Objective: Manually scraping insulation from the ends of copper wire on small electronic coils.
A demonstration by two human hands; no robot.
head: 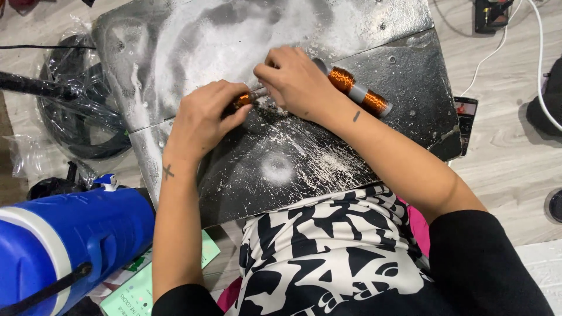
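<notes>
While your two hands work, left hand [202,117] pinching one copper-wound rod [351,88], right hand [295,79] gripping it, two more copper windings beyond your right fingers, one scratched metal plate [304,169] beneath.

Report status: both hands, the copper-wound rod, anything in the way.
Left hand pinching the rod's near end, right hand gripping its middle. Copper-wound rod lying on the scratched metal plate. Nothing blocking the hands.

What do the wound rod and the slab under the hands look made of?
Rod: grey, probably metal or plastic, wound with glossy orange coils like enamelled copper wire. Slab: dark, likely metal plate, shiny but scratched and dusted white. Both the left hand and right hand grip the rod.
</notes>
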